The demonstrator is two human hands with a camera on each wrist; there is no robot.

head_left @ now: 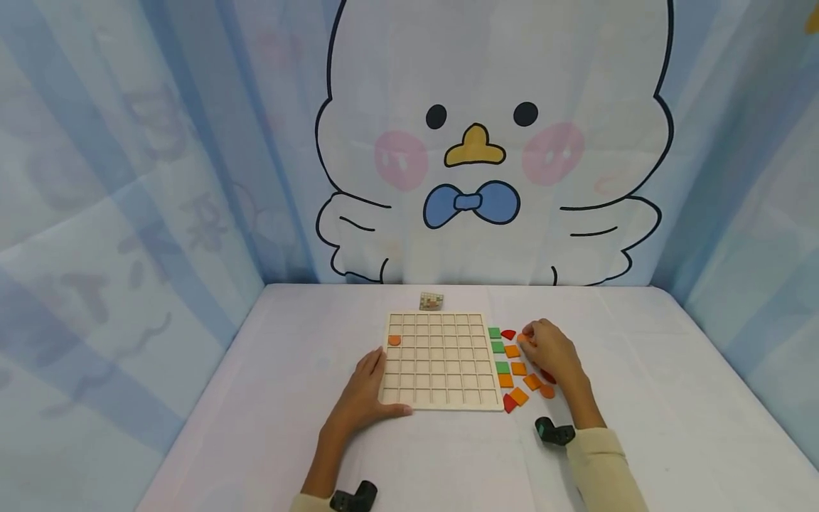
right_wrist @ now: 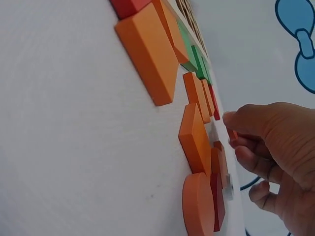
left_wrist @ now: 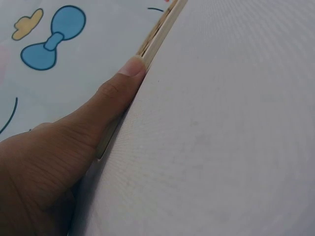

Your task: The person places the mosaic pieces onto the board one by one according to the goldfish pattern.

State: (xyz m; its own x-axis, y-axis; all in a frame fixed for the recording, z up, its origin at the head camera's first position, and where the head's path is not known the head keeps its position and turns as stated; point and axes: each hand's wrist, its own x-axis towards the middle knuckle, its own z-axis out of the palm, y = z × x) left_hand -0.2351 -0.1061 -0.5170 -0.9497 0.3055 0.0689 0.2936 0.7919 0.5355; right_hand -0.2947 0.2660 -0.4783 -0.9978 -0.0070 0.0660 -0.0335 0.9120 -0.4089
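A pale wooden grid board lies on the table with an orange disc in a cell near its upper left. My left hand steadies the board's near-left corner, fingers straight along the left side and thumb along the front edge. In the left wrist view, the thumb presses on the board's rim. My right hand is right of the board, pinching an orange round piece between thumb and fingertips. Below that hand lie orange squares and another orange disc.
Green squares line the board's right edge, near red fan-shaped pieces and more orange squares. Behind the board is a small patterned item. A printed curtain hangs past the table's far edge.
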